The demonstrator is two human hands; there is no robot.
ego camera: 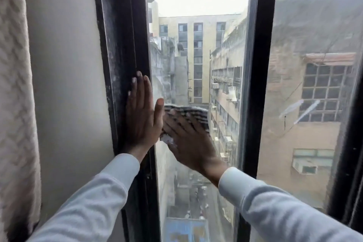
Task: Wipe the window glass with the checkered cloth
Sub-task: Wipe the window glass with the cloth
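The narrow middle pane of window glass (198,49) stands between two black frame bars. My right hand (186,139) lies flat against this pane, blurred, pressing the black-and-white checkered cloth (188,113) onto the glass. The cloth shows above my fingers and a bit beside my thumb. My left hand (140,118) rests flat with fingers spread on the black frame bar (125,45) to the left of the pane, its thumb over the glass edge, holding nothing. Both arms wear light long sleeves.
A second black bar (261,65) separates a smudged right pane (314,84). A cream wall (64,65) and a pale textured curtain (13,104) are at the left. Buildings and a street far below show through the glass.
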